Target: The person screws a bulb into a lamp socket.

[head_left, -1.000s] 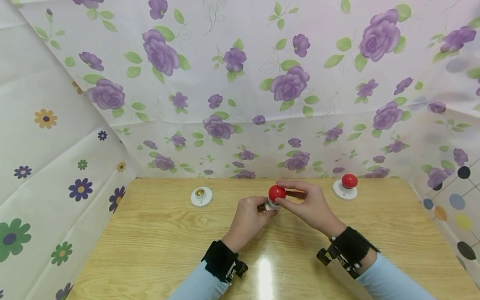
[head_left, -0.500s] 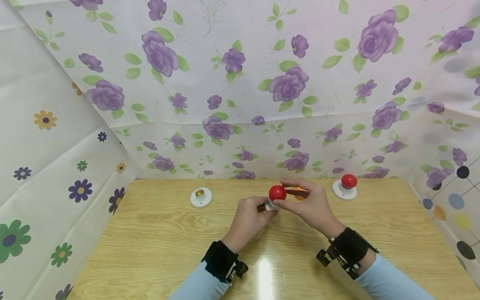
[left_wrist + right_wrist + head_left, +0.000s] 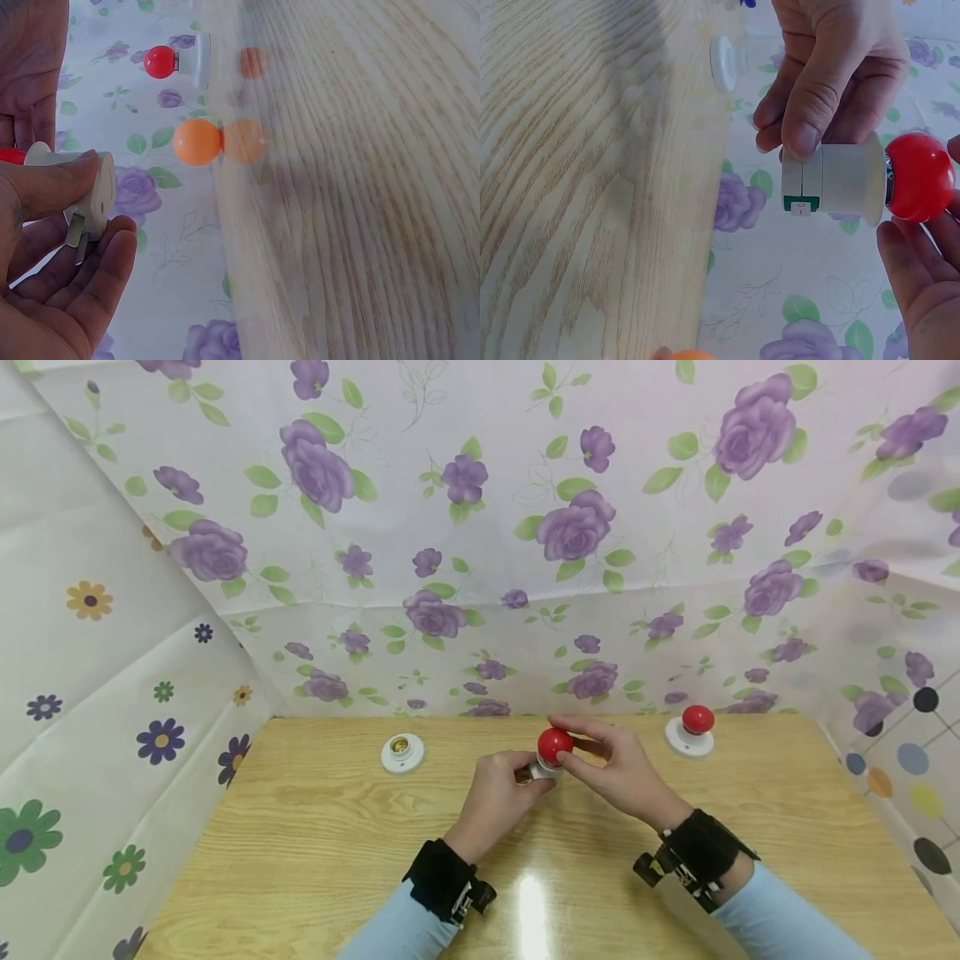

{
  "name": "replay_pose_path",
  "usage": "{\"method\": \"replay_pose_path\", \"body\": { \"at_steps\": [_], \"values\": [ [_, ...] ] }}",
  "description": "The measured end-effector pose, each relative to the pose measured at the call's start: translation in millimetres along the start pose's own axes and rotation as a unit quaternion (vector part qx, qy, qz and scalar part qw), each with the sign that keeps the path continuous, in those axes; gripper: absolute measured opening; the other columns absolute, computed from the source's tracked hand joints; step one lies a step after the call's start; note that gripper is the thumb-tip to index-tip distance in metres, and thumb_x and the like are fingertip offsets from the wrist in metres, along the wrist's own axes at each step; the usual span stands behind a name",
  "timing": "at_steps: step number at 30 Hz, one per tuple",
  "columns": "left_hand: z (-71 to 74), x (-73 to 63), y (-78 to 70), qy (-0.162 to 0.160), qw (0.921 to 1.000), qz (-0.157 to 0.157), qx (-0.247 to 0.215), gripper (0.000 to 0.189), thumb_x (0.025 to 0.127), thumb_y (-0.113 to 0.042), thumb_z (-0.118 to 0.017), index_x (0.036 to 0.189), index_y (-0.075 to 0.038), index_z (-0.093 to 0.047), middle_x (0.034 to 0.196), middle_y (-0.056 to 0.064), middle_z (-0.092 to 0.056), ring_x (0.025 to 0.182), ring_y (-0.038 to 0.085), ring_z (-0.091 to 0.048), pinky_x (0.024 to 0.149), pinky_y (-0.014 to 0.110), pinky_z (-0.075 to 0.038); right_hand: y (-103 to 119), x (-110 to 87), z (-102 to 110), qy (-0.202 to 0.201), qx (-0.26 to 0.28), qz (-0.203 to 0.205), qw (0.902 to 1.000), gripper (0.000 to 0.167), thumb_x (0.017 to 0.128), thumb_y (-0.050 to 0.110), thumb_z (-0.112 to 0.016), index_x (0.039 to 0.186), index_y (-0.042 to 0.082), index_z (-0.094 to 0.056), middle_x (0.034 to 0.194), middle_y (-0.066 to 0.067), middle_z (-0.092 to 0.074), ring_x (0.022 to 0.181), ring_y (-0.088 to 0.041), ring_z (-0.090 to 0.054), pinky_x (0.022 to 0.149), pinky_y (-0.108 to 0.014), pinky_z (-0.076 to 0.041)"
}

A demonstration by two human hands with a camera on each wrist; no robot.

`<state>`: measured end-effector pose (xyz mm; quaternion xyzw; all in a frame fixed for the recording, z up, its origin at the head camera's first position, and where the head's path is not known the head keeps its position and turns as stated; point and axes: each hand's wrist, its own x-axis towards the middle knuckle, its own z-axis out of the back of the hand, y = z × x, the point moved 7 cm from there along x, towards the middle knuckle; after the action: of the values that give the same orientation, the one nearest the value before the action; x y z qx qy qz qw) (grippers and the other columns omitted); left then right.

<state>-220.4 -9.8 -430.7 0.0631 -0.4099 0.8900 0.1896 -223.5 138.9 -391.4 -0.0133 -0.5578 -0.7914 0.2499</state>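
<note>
My left hand (image 3: 495,793) grips a white plug-in lamp holder (image 3: 847,176) between thumb and fingers, above the table. A green-edged switch (image 3: 801,204) shows on its side in the right wrist view, and metal plug prongs (image 3: 78,232) stick out beside the fingers in the left wrist view. A round red light bulb (image 3: 555,745) sits at the holder's mouth, a little of its metal screw base showing between them. Thumb and fingers of my right hand (image 3: 618,772) are around the red bulb.
At the back left of the wooden table (image 3: 337,843) stands a white round lamp base (image 3: 402,753) with a brass socket. Another white base (image 3: 688,742) at right carries a red bulb (image 3: 698,719). An orange ball-shaped thing (image 3: 197,142) stands near the right hand. Flowered cloth (image 3: 450,568) hangs behind.
My right hand's thumb and fingers have shifted back and forth around the red bulb. The orange thing, glimpsed behind the right hand half a second ago, is hidden in the head view. My left hand stays put.
</note>
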Motion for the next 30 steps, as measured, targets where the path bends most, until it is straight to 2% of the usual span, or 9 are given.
{"method": "replay_pose_path", "body": {
  "at_steps": [5, 11, 16, 20, 24, 30],
  "values": [
    [-0.1, 0.9, -0.3, 0.002, 1.0000, 0.001, 0.001, 0.025, 0.079, -0.027, -0.075, 0.103, -0.020, -0.072, 0.092, -0.007, -0.072, 0.081, 0.003, -0.065, 0.070, 0.016, -0.052, -0.1, 0.6, -0.3, 0.002, -0.001, 0.000, 1.0000, 0.041, 0.086, 0.023, -0.067, 0.126, 0.025, -0.058, 0.131, 0.001, -0.058, 0.121, -0.015, -0.053, 0.095, -0.039, -0.048],
    [-2.2, 1.6, 1.8, 0.005, 1.0000, 0.005, 0.003, 0.025, 0.079, -0.027, -0.075, 0.103, -0.020, -0.072, 0.093, -0.007, -0.072, 0.082, 0.002, -0.065, 0.070, 0.016, -0.052, -1.8, 0.1, 0.6, -0.002, 0.001, 0.000, 1.0000, 0.039, 0.085, 0.023, -0.069, 0.123, 0.020, -0.062, 0.129, 0.000, -0.059, 0.118, -0.018, -0.056, 0.091, -0.037, -0.051],
    [-2.8, 1.5, 2.5, 0.007, 0.9999, 0.007, 0.003, 0.025, 0.080, -0.027, -0.075, 0.103, -0.021, -0.072, 0.092, -0.007, -0.072, 0.081, 0.001, -0.064, 0.069, 0.015, -0.051, -1.7, -0.8, 1.8, -0.016, 0.002, -0.002, 0.9999, 0.040, 0.083, 0.025, -0.071, 0.121, 0.015, -0.064, 0.126, 0.001, -0.061, 0.115, -0.022, -0.058, 0.089, -0.033, -0.052],
    [-3.2, 1.4, 2.9, 0.006, 0.9999, 0.009, 0.003, 0.024, 0.080, -0.027, -0.075, 0.103, -0.021, -0.072, 0.091, -0.008, -0.072, 0.079, 0.000, -0.063, 0.069, 0.015, -0.051, -1.2, -1.0, 2.5, -0.030, -0.002, 0.001, 0.9995, 0.039, 0.081, 0.026, -0.073, 0.118, 0.017, -0.065, 0.125, -0.002, -0.062, 0.112, -0.022, -0.060, 0.086, -0.028, -0.053],
    [-3.2, 1.4, 2.8, 0.003, 1.0000, 0.006, 0.005, 0.024, 0.080, -0.028, -0.075, 0.102, -0.021, -0.072, 0.090, -0.008, -0.071, 0.078, -0.002, -0.062, 0.067, 0.014, -0.051, -2.9, -1.0, 2.8, -0.037, -0.001, 0.001, 0.9993, 0.038, 0.080, 0.027, -0.074, 0.117, 0.017, -0.066, 0.125, -0.006, -0.062, 0.112, -0.023, -0.060, 0.086, -0.030, -0.054],
    [-2.3, 0.6, 2.5, -0.004, 0.9999, 0.001, 0.009, 0.024, 0.080, -0.029, -0.074, 0.102, -0.021, -0.073, 0.089, -0.008, -0.071, 0.076, -0.003, -0.061, 0.065, 0.013, -0.050, -5.3, -1.2, 2.4, -0.045, 0.010, -0.002, 0.9989, 0.038, 0.079, 0.026, -0.075, 0.115, 0.019, -0.067, 0.125, 0.001, -0.062, 0.112, -0.022, -0.060, 0.085, -0.035, -0.054]
  ]
}}
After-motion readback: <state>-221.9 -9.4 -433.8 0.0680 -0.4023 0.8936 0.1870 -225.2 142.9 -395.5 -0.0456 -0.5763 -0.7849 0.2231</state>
